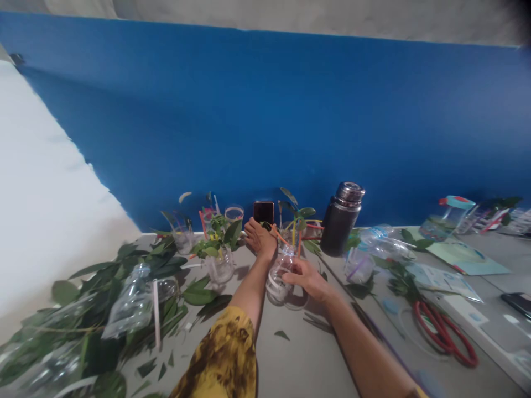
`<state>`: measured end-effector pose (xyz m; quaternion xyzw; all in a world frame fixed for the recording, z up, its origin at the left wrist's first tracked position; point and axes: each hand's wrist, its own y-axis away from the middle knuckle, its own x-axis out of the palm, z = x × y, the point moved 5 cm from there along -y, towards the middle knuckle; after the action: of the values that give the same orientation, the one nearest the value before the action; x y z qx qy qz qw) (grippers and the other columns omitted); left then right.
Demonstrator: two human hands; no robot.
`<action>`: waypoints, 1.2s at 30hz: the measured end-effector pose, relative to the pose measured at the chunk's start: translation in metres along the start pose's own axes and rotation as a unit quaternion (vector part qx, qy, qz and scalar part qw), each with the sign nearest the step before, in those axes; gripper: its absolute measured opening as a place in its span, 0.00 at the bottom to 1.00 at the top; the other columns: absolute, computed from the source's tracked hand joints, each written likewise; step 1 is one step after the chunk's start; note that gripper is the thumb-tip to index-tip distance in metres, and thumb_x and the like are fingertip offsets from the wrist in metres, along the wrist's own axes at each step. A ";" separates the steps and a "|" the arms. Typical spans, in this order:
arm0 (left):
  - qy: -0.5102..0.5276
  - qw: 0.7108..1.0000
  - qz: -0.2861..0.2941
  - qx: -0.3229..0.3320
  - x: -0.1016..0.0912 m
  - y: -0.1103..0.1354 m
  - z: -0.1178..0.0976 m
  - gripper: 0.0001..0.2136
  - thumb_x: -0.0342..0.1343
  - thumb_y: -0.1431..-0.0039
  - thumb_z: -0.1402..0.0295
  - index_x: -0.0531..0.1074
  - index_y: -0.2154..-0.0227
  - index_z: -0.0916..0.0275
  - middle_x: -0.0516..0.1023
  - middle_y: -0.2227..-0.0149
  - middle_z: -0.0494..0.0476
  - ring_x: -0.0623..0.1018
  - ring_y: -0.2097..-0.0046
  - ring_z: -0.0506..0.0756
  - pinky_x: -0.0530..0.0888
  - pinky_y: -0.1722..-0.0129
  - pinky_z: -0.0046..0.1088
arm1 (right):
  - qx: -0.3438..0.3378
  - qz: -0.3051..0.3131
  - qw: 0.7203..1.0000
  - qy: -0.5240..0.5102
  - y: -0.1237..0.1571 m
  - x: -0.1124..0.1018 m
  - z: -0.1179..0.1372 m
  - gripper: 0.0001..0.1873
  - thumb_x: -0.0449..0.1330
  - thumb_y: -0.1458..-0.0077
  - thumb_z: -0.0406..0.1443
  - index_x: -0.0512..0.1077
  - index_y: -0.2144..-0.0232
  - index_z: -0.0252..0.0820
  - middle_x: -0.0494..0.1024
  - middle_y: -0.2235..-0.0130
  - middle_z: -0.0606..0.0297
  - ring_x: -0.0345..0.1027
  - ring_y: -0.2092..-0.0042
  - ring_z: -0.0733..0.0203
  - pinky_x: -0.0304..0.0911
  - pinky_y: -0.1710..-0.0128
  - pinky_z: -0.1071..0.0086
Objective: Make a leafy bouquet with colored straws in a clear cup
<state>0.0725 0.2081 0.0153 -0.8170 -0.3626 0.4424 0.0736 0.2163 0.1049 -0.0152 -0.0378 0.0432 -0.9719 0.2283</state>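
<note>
Clear bottle [276, 287] just left of right hand [310, 279], that hand half-curled, gripping its side, left hand [261, 241] beyond it near phone [263, 211], can't tell its grip

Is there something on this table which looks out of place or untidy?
Yes: small leaf scraps lie loose on the grey tabletop, and a clear plastic piece sits among the leaves, which looks untidy.

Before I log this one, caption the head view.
Among scattered leaves, the right hand is at a clear bottle, the left hand near a phone.
</note>
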 end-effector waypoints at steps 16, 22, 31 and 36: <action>0.020 1.000 0.002 0.004 0.004 -0.004 -0.002 0.35 0.59 0.34 0.49 0.61 0.34 0.70 0.70 0.40 0.76 0.72 0.37 0.71 0.73 0.42 0.48 | 0.003 -0.012 1.000 0.000 0.000 -0.002 -0.004 0.30 0.77 0.53 0.52 0.81 0.53 0.43 0.84 0.55 0.57 0.77 0.52 0.49 0.71 0.49 0.57; 0.022 1.000 0.001 0.006 0.008 -0.003 -0.003 0.34 0.57 0.32 0.50 0.59 0.32 0.68 0.69 0.39 0.77 0.72 0.37 0.71 0.72 0.41 0.50 | 0.003 -0.006 1.000 0.001 0.000 -0.002 -0.005 0.30 0.76 0.53 0.52 0.80 0.53 0.43 0.83 0.57 0.59 0.76 0.54 0.51 0.70 0.51 0.60; 0.036 0.999 0.000 0.001 0.012 -0.003 -0.002 0.36 0.58 0.33 0.51 0.58 0.32 0.71 0.69 0.38 0.78 0.73 0.37 0.72 0.72 0.40 0.51 | 0.010 -0.019 1.000 -0.012 -0.002 -0.003 -0.009 0.34 0.78 0.55 0.54 0.81 0.51 0.42 0.85 0.55 0.57 0.77 0.53 0.49 0.69 0.49 0.57; 0.038 0.999 0.006 -0.005 0.011 -0.003 -0.003 0.35 0.58 0.32 0.51 0.58 0.32 0.69 0.69 0.37 0.78 0.73 0.36 0.71 0.71 0.39 0.51 | 0.018 -0.024 1.000 -0.009 -0.002 -0.004 -0.009 0.34 0.78 0.56 0.54 0.81 0.51 0.43 0.85 0.55 0.57 0.78 0.52 0.46 0.69 0.46 0.54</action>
<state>0.0772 0.2180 0.0109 -0.8359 -0.3568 0.4092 0.0802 0.2181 0.1092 -0.0240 -0.0433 0.0228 -0.9774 0.2056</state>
